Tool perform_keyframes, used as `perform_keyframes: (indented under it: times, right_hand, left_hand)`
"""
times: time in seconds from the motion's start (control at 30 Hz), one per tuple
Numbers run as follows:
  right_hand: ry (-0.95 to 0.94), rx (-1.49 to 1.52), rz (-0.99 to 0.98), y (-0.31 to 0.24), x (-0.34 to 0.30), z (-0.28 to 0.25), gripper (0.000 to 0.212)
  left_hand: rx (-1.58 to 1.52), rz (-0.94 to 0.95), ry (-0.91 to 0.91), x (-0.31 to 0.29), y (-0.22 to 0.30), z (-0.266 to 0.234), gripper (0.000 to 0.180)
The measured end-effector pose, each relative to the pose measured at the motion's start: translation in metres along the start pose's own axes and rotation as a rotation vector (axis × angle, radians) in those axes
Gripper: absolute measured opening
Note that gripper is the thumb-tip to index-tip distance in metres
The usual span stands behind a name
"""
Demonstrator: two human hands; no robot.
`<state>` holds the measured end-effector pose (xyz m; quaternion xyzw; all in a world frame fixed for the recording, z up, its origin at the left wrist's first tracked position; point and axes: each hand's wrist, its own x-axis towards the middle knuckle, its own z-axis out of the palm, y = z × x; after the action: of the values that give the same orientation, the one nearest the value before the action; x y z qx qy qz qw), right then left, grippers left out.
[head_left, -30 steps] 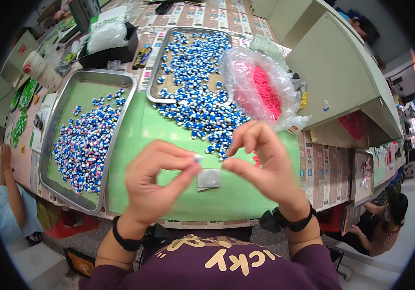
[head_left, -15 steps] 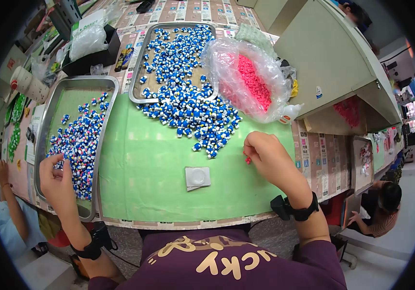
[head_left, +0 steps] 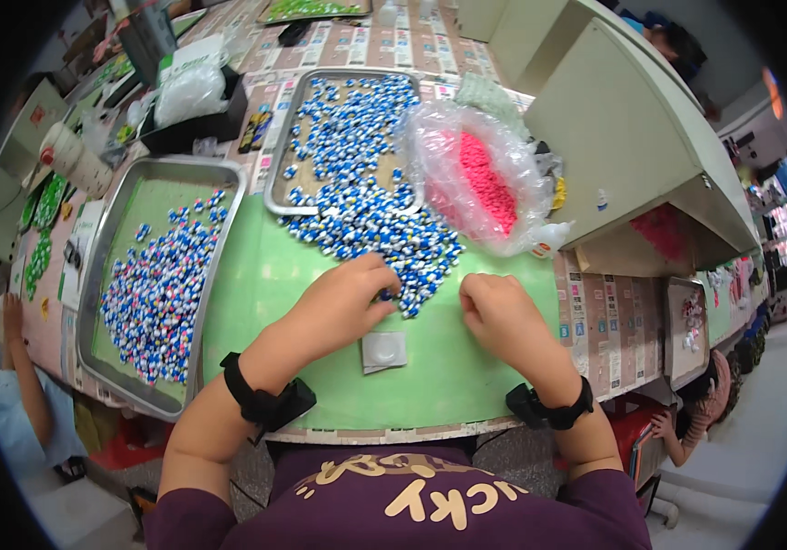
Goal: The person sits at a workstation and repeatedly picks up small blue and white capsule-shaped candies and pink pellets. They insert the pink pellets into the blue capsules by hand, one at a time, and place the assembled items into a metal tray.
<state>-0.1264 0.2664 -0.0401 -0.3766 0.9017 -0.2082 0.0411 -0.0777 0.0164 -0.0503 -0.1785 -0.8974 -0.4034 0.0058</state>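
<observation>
My left hand (head_left: 343, 302) reaches over the green mat (head_left: 439, 385) to the near edge of a heap of small blue-and-white figure-like pieces (head_left: 366, 220). Its thumb and forefinger pinch around one of them, mostly covered by the fingers. To the right, my right hand (head_left: 503, 316) is closed above the mat, its fingertips turned inward; the pink pieces seen at them earlier are now hidden. A small white square pad with a round dish-like centre (head_left: 383, 350) lies just below my left hand.
Spilling heap pieces, a metal tray (head_left: 270, 197) stands behind. Another metal tray (head_left: 236, 183) at left holds blue, white and pink pieces. An open plastic bag (head_left: 426, 137) of pink bits and a small white bottle (head_left: 549, 238) stand back right, beside a grey cabinet (head_left: 613, 119).
My left hand has moved right from the left tray to the heap's near edge, closing on a piece. My right hand has shifted slightly down; the pink pieces at its fingertips no longer show.
</observation>
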Motion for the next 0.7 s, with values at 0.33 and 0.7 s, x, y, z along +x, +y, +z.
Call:
perform_keyframes:
  times: [0.33, 0.7]
  right_hand:
    - [0.167, 0.459, -0.093, -0.020, 0.008, -0.023, 0.016]
    - [0.453, 0.707, -0.455, -0.085, 0.027, -0.021, 0.029]
  left_hand:
    - [-0.026, -0.121, 0.048, -0.004, 0.014, -0.023, 0.020]
    - [-1.255, -0.312, 0.190, -0.038, 0.055, -0.017, 0.019]
